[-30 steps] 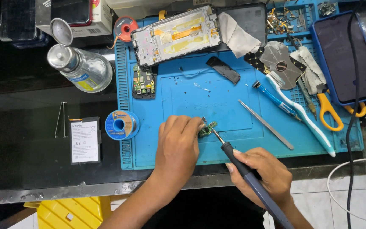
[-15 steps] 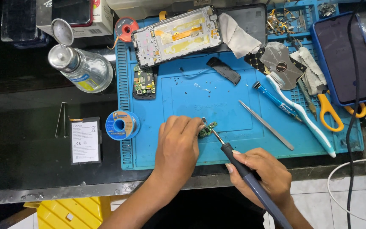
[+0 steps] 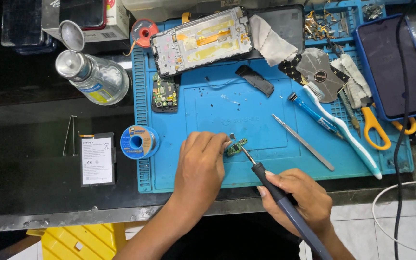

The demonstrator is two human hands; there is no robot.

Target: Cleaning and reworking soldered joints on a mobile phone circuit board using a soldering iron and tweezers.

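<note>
Here the left hand pinches a small green circuit board between closed fingertips, pressing it flat on the blue silicone work mat near the mat's front edge. The right hand has a full, closed grip around the dark handle of a slim soldering iron, held like a pen, its metal tip touching or just at the board's right end; whether it rests on a pad is too small to tell.

By the look of it, the step in hand is soldering on that little board, with one hand steadying and the other applying heat. The next move calls for a still board, a tip kept on one spot only, and fingertips kept apart from the hot metal.

Outward across the mat: a thin pair of metal tweezers lies to the right of the board, then a blue-handled screwdriver and a white toothbrush. Behind the board lie a dark rectangular phone mainboard and, at the mat's far edge, an opened phone frame with yellow strips. Just off the mat's left edge a blue spool of solder wire stands on the black desk, with a flat white-labelled battery beside it and a clear glass bottle further back.
</note>
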